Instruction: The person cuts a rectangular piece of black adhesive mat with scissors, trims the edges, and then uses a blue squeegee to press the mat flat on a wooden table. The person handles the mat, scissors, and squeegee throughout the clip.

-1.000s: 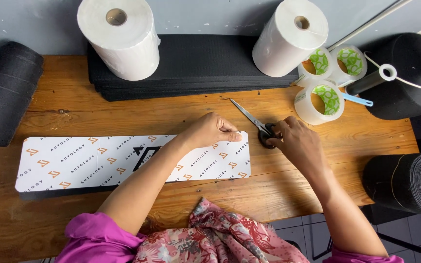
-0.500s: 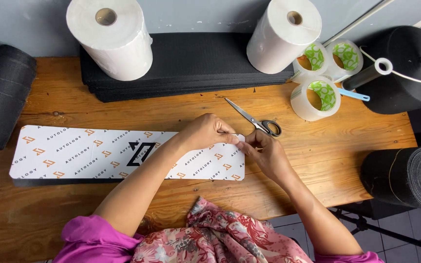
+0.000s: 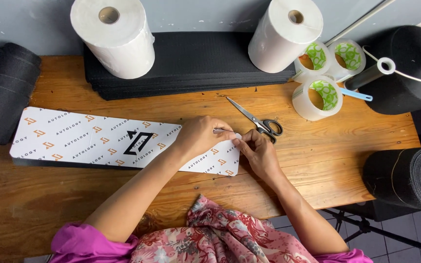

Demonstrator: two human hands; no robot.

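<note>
Wrapping step: left hand point(image 3: 201, 138) and right hand point(image 3: 258, 152), grips pinched on printed wrapped panel's point(image 3: 88, 141) end flap, scissors point(image 3: 258, 122) just beyond.

Both bare forearms extend forward from magenta sleeves and converge toward the centre of the view. The left hand point(image 3: 200, 138) is palm down, knuckles raised, with the fingers curled inward and the fingertips pressed together toward the right. The right hand point(image 3: 259, 152) is angled inward toward the left hand, fingers bent, thumb and forefinger closed in a pinch. The fingertips of the two hands meet or nearly meet; actual contact cannot be confirmed.
</note>
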